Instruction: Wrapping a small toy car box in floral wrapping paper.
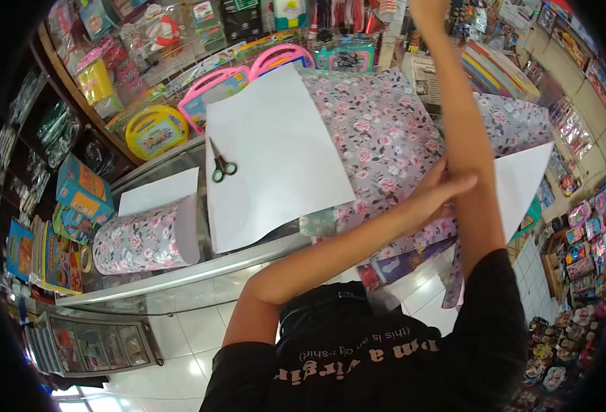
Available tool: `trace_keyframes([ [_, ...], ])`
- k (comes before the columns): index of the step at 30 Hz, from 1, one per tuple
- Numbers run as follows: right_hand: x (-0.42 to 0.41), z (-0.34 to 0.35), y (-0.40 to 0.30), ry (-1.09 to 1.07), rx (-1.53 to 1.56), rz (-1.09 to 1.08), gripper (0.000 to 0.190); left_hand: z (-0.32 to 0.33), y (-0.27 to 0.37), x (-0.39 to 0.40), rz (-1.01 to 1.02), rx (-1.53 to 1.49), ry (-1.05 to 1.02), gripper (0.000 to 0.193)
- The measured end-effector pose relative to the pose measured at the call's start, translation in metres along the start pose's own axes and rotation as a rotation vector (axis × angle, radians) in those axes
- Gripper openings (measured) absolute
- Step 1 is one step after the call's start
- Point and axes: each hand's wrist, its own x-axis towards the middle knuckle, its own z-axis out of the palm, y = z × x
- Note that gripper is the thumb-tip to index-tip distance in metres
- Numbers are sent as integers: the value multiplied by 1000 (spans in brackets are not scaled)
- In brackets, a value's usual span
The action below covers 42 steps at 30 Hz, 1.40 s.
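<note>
My left hand (444, 188) reaches right over floral wrapping paper (380, 129), its fingers apart and overlapping my right forearm; whether they touch it is unclear. My right arm stretches up across the paper, and my right hand (429, 7) is mostly cut off by the top edge, so what it holds is hidden. A large white sheet (277, 170) lies left of the floral paper, with black-and-green scissors (222, 166) on its left side. A curled floral sheet (138, 239) rests farther left. At the right, a white-backed piece (522, 185) sticks out beyond my forearm.
The glass counter has a metal front edge (179, 280). Pink-framed toy boards (215, 92) and a yellow one (157, 133) stand along its back. Boxes (84, 188) and books (58, 257) are at the left end. Packaged goods hang behind; a glass case (97, 342) stands lower left.
</note>
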Motion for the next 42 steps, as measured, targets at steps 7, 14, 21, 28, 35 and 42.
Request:
trace_keyframes([
  [7, -16, 8, 17, 197, 276, 293, 29, -38, -16, -4, -45, -31, 195, 62],
  [14, 42, 46, 12, 497, 1290, 928, 27, -58, -4, -1, -99, -301, 249, 36],
  [21, 35, 89, 30, 218, 1439, 1028, 22, -77, 43, -2, 143, 207, 594, 34],
  [28, -52, 60, -47, -1471, 374, 88, 69, -146, 136, -27, 514, 539, 929, 23],
  [35, -46, 23, -64, -1590, 11, 68, 66, -163, 177, -55, 710, 601, 980, 26],
  [42, -38, 64, -48, -819, -282, -56, 30, -129, 159, -74, 432, 625, 954, 65],
])
